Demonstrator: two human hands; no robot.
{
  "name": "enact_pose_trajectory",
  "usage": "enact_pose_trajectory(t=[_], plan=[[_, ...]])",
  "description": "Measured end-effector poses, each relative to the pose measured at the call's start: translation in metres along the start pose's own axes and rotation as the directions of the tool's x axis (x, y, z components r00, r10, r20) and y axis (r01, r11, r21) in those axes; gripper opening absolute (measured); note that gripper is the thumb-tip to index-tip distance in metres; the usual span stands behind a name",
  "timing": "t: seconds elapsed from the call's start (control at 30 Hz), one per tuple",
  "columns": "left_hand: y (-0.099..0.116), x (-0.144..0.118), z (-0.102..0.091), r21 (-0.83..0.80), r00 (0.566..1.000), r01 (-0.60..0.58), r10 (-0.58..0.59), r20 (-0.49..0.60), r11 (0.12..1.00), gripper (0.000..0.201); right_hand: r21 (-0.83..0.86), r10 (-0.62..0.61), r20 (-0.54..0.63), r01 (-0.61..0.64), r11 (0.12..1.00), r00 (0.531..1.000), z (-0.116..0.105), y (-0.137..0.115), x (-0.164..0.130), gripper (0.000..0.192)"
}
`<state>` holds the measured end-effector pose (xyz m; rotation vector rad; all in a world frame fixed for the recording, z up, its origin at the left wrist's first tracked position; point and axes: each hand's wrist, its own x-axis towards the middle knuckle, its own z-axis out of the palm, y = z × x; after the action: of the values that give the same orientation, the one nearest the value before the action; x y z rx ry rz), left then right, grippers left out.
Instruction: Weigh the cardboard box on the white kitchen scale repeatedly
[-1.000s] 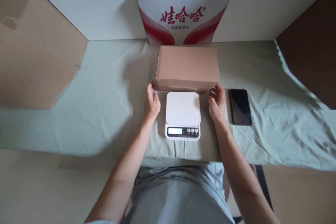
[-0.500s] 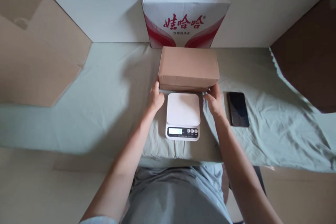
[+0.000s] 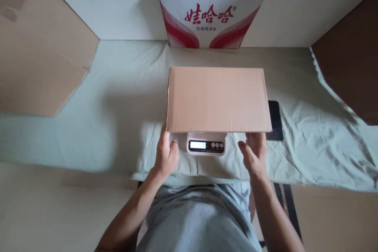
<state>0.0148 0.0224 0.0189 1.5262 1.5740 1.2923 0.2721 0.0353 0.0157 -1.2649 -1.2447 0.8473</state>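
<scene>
Left hand: the left hand (image 3: pixel 165 156) grips the near left corner of the cardboard box (image 3: pixel 217 99), fingers tucked beneath it and thumb at the edge.
Right hand: the right hand (image 3: pixel 254 154) supports the near right corner from below, fingers curled under.
Box: held flat between both hands, above the scale.
Scale: the white digital scale (image 3: pixel 206 145) sits between the hands, mostly covered, its display and buttons showing.
Phone: a dark phone (image 3: pixel 276 120) lies just beyond the right hand, partly hidden by the box.
Cloth: a pale green cloth (image 3: pixel 88 126) lies under everything.
Beyond the hands: a red-and-white printed carton (image 3: pixel 211 13) stands behind the box.
</scene>
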Motion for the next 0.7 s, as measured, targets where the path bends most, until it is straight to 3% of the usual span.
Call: enact_pose_trajectory(t=[0.17, 0.37, 0.57, 0.7], plan=[[-0.017, -0.016, 0.0, 0.013, 0.999, 0.035, -0.036, 0.006, 0.999, 0.064, -0.042, 0.045, 0.011, -0.044, 0.998, 0.999, -0.001, 0.009, -0.023, 0.05], [-0.023, -0.02, 0.003, -0.021, 0.995, 0.09, -0.09, 0.041, 0.996, 0.065, -0.072, 0.022, -0.01, -0.023, 0.997, 1.0, 0.0, 0.015, -0.023, 0.048], [-0.055, -0.018, 0.008, -0.114, 0.986, 0.128, -0.139, -0.09, 0.985, 0.073, 0.018, 0.069, -0.089, -0.068, 0.998, 0.994, -0.005, 0.032, -0.022, 0.054], [-0.072, -0.017, 0.006, -0.066, 0.978, 0.176, -0.182, -0.101, 0.982, 0.067, -0.088, 0.131, -0.139, -0.144, 0.986, 0.982, -0.01, 0.05, -0.027, 0.044]])
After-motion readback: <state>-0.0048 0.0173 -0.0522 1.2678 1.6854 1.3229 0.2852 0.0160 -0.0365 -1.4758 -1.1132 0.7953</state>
